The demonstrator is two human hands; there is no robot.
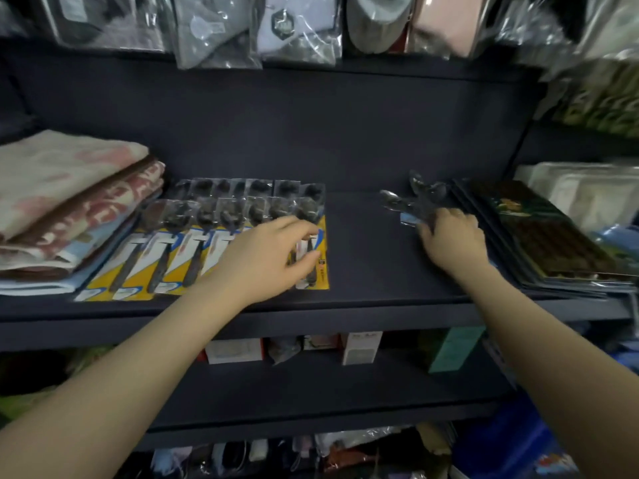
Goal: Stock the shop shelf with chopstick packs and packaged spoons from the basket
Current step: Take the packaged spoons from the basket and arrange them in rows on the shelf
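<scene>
Several yellow-and-white carded spoon packs point(166, 257) lie side by side on the dark shelf point(359, 264), left of centre. My left hand point(266, 257) rests on the rightmost pack point(320, 267), thumb and fingers pinching its card. To the right, my right hand point(453, 236) is closed on a bundle of clear-wrapped metal spoons point(411, 200) whose bowls point to the back left. A flat stack of dark chopstick packs point(549, 236) lies just right of that hand. The basket is out of view.
Folded towels point(65, 202) are piled at the shelf's left end. Bagged goods point(256, 29) hang over the shelf above. Small boxes point(359, 347) stand on the shelf below. A bare strip of shelf separates the two hands.
</scene>
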